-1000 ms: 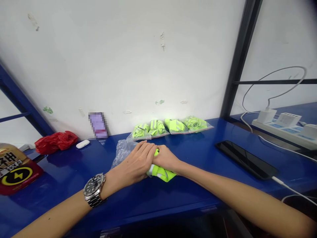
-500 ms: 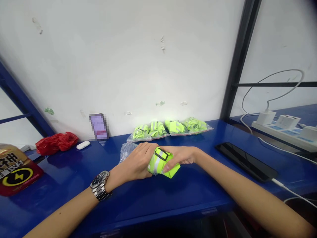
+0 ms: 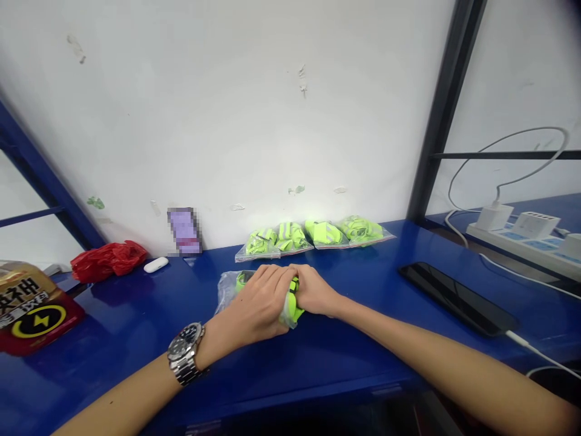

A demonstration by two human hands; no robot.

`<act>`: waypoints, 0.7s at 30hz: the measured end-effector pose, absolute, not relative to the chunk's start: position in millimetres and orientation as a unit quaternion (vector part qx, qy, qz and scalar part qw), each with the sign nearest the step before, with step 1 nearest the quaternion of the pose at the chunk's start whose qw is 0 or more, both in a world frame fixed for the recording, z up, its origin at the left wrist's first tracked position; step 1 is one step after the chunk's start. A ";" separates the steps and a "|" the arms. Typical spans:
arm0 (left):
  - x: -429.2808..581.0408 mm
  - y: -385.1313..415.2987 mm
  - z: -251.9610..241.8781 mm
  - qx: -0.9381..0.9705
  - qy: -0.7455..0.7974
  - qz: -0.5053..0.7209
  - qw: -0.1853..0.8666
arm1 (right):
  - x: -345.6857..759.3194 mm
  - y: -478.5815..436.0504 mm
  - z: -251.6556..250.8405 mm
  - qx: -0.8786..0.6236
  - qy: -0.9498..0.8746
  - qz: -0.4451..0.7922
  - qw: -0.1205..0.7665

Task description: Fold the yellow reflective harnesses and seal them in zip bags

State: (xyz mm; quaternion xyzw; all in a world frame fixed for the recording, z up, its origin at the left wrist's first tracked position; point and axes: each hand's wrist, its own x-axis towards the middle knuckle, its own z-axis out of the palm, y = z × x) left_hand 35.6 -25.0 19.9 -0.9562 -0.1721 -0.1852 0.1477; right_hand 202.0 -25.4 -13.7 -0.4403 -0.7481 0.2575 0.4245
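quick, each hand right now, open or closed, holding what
Left hand: closed over the neon yellow bundle and clear plastic bag.
Right hand: against the bundle's right side; fingertips hidden, grip can't be told.

Looked like a dorm or similar lived-in room, though could not be told for certain. Had a patch-marked white wall (image 3: 227, 109) with a glossy blue table (image 3: 363, 278) set against it. Was framed by a dark post (image 3: 443, 109) at the right and a blue post (image 3: 45, 169) at the left, both with crossbars (image 3: 512, 155) like bunk or shelf framing. Seemed lived-in from the personal clutter: a black phone (image 3: 456, 298) on a cable (image 3: 518, 338), a blurred phone (image 3: 185, 231) leaning on the wall, a white case (image 3: 155, 264), a red bag (image 3: 109, 260) and a packet (image 3: 39, 318). Held, beyond the dark post, a power strip (image 3: 521, 245) loaded with chargers (image 3: 535, 224).
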 end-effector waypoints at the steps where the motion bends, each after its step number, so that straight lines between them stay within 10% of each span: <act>1: 40.4 -25.7 18.5 -0.955 -0.166 -0.189 0.156 | 199.1 -26.0 -13.3 -0.484 -0.730 0.232 0.424; 7: 55.7 -23.3 15.6 -0.945 -0.139 -0.243 0.169 | 206.8 -26.5 -2.7 -0.559 -0.690 0.205 0.412; 14: 32.6 -12.7 27.8 -0.926 -0.139 -0.330 0.122 | 236.9 -30.2 14.1 -0.271 -0.676 0.588 0.352; 21: 35.3 -15.5 19.1 -0.918 -0.133 -0.338 0.158 | 210.1 -30.3 0.2 -0.407 -0.642 0.502 0.413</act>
